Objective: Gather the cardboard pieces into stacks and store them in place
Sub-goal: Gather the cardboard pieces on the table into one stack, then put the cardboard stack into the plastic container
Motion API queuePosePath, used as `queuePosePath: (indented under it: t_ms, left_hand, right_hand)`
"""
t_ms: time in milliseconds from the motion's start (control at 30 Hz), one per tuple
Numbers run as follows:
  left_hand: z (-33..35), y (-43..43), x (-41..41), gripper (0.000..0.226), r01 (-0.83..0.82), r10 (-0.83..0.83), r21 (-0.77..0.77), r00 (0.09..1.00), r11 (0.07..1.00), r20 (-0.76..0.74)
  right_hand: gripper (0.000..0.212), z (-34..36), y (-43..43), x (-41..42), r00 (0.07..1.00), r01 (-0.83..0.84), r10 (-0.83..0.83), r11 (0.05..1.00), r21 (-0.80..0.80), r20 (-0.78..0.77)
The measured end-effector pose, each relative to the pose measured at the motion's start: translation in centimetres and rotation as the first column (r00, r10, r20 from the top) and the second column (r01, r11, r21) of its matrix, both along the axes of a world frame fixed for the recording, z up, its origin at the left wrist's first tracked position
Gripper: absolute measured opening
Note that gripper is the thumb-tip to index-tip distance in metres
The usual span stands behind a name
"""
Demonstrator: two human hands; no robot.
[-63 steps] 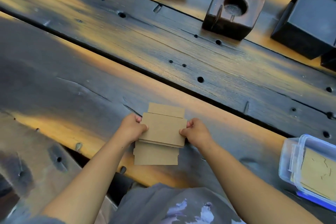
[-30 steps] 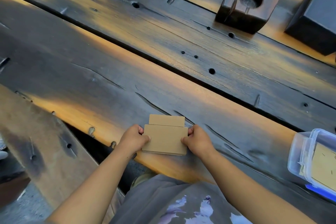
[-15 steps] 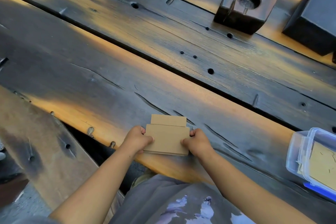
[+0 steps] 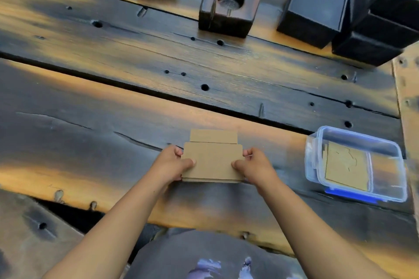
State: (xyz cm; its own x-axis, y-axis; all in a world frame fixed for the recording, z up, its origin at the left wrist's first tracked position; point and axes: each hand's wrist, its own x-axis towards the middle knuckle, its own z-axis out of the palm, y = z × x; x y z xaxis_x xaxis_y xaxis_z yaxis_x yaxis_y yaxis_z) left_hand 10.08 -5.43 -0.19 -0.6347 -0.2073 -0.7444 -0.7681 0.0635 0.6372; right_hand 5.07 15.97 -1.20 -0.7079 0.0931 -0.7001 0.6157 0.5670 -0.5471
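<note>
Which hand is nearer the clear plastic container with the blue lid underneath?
Right. The right hand grips the cardboard stack's right edge, on the side facing the clear plastic container; the left hand grips the far edge.

Your left hand (image 4: 173, 163) and right hand (image 4: 251, 165) face each other, forearms converging from the lower corners. Each thumb lies on top, fingers curled underneath, pinching opposite edges of the flat brown cardboard stack (image 4: 212, 163).

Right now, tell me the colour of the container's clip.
Blue, on the clear plastic container at its near edge; seen in the head view.
</note>
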Motion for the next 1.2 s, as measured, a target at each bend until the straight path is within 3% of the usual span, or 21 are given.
queuePosePath:
  t_ms: [267, 700, 1200]
  left_hand:
    - [3.0, 10.8, -3.0, 0.031, 0.11, -0.112, -0.024, 0.985, 0.994, -0.128]
    - [3.9, 28.7, -5.4, 0.034, 0.226, -0.229, -0.038, 0.953, 0.973, -0.197]
    - [2.8, 36.4, -8.3, 0.03, 0.288, -0.312, -0.152, 0.934, 0.946, -0.175]
  right_hand:
    - [0.029, 3.5, 11.6, -0.4, 0.986, 0.11, -0.12, 0.99, -0.087, -0.117]
    - [0.031, 5.1, 30.4, 0.0, 0.952, 0.226, -0.249, 0.964, -0.14, -0.179]
    - [0.024, 3.6, 38.1, -1.9, 0.945, 0.243, -0.271, 0.957, -0.16, -0.183]
